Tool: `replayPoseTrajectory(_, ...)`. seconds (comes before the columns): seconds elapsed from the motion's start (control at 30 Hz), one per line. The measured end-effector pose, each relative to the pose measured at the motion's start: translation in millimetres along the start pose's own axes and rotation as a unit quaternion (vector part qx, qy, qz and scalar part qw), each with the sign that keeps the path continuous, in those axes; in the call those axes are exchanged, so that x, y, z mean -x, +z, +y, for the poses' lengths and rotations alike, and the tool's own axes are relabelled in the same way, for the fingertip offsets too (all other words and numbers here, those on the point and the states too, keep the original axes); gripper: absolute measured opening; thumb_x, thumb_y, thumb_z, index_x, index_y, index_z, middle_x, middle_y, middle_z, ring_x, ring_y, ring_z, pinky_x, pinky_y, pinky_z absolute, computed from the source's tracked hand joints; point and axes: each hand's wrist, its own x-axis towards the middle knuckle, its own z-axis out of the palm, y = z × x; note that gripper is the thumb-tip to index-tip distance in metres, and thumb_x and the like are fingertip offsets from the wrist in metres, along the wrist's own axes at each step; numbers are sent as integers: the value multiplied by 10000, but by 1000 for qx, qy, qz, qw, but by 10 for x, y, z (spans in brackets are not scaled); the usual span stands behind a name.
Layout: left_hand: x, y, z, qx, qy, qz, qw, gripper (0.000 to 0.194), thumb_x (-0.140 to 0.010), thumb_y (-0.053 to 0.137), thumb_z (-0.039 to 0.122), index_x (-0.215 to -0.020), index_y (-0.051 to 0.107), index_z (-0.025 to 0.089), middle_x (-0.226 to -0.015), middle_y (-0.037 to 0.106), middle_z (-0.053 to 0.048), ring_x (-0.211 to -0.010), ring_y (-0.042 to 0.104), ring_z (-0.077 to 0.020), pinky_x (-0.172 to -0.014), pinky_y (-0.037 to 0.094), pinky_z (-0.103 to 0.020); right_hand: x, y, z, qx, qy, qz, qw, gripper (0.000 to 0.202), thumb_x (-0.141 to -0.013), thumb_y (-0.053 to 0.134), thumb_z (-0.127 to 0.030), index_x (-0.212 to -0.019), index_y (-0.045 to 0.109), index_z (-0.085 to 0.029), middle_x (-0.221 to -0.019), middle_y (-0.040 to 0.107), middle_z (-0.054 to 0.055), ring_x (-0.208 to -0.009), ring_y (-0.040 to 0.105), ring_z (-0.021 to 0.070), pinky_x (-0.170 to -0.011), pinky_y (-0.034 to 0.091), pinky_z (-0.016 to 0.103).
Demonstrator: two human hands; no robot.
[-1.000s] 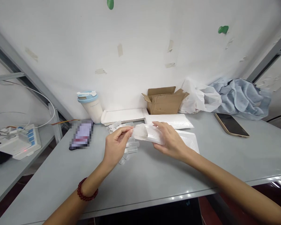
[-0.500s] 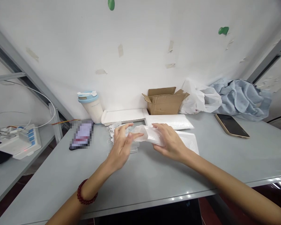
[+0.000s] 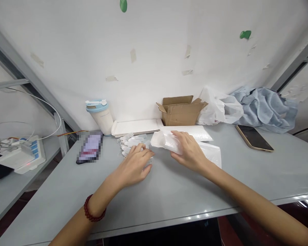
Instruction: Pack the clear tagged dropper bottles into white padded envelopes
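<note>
My right hand (image 3: 188,150) grips a white bubble mailer (image 3: 169,140) above the table, its thumb below and its fingers over the top. The mailer's mouth gapes toward the left. My left hand (image 3: 136,164) is low over the table, palm down, with its thumb apart from its bent fingers. Its fingertips are at the near right side of a pile of small white and clear pieces with strings (image 3: 127,141). Whether they touch anything there I cannot tell. More flat bubble mailers (image 3: 213,153) lie beneath and behind my right hand.
Along the wall stand a blue-lidded cup (image 3: 100,118), a long white box (image 3: 137,127), an open cardboard box (image 3: 182,112), a white plastic bag (image 3: 218,107) and blue cloth (image 3: 267,107). One phone (image 3: 255,137) lies right, a blurred phone-like item (image 3: 90,147) left.
My left hand has left the mailer's mouth and moved down to the table beside the pile. My right hand keeps the mailer and has shifted slightly right.
</note>
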Motion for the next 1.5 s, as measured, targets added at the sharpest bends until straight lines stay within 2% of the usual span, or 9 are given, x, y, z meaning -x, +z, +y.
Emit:
replayPoseTrajectory(0.23, -10, 21, -37, -42, 27, 9, 999, 281, -829, 483, 116, -1088, 573, 178, -980, 653, -78, -1056, 460, -288, -829, 381, -426, 5, -7, -8, -3, -1, -7, 1000, 629, -740, 554, -198, -1312, 291, -197, -1087, 548, 137, -937, 519, 310, -761, 462, 456)
replayPoseTrajectory(0.37, -4, -34, -53, -5, 35, 55, 998, 303, -814, 496, 115, -1088, 589, 208, -950, 662, -65, -998, 495, -264, -798, 402, -396, 4, -5, 2, -4, 2, -12, 1000, 642, -748, 545, -203, -1327, 269, -217, -1080, 551, 130, -938, 522, 316, -755, 457, 453)
replayPoseTrajectory(0.57, 0, -164, -125, -5, -18, 266, 964, 341, -796, 568, 191, -1134, 568, 233, -905, 677, -48, -877, 548, -234, -819, 435, -410, 3, 1, 12, 0, 11, -26, 1000, 652, -724, 543, -195, -1316, 271, -212, -1076, 556, 132, -945, 519, 316, -755, 456, 449)
replayPoseTrajectory(0.7, 7, -216, -106, 75, -100, 422, 898, 270, -776, 622, 217, -1044, 594, 226, -907, 651, -35, -812, 575, -189, -781, 484, -357, 4, 3, 1, 4, 10, -30, 1000, 633, -717, 554, -188, -1293, 291, -187, -1057, 558, 138, -926, 516, 311, -737, 464, 437)
replayPoseTrajectory(0.8, -1, -199, -49, 232, -129, 473, 840, 250, -780, 638, 235, -1020, 580, 199, -947, 634, -41, -834, 609, -164, -788, 516, -330, 6, 7, -11, 0, 5, -33, 999, 638, -712, 550, -176, -1295, 290, -194, -1066, 557, 137, -944, 515, 313, -743, 462, 439)
replayPoseTrajectory(0.9, -23, -141, 8, 330, -151, 451, 815, 246, -767, 660, 260, -983, 574, 180, -958, 642, -52, -892, 629, -172, -803, 534, -318, 11, 13, -20, -3, 0, -35, 999, 645, -714, 550, -173, -1302, 286, -198, -1073, 557, 136, -947, 516, 312, -745, 460, 438)
replayPoseTrajectory(1.23, -87, 58, 72, 419, -215, 352, 809, 175, -757, 676, 299, -853, 599, 174, -942, 669, -59, -930, 636, -185, -830, 532, -330, 31, -22, -95, -32, -24, -8, 999, 634, -729, 563, -177, -1300, 286, -198, -1070, 559, 130, -920, 518, 294, -737, 463, 430)
replayPoseTrajectory(1.37, -86, 117, 104, 371, -210, 319, 847, 143, -815, 614, 327, -875, 630, 197, -994, 665, -57, -960, 612, -200, -824, 507, -347, 31, -32, -139, -37, -35, -6, 999, 676, -716, 556, -160, -1319, 255, -216, -1098, 565, 129, -945, 526, 303, -725, 456, 426)
replayPoseTrajectory(1.5, -74, 146, 127, 244, -190, 293, 905, 222, -897, 486, 354, -919, 673, 237, -1080, 634, -56, -1106, 513, -230, -969, 404, -426, 32, -26, -160, -36, -45, 8, 998, 658, -725, 549, -151, -1312, 256, -209, -1098, 574, 132, -935, 531, 298, -707, 458, 413)
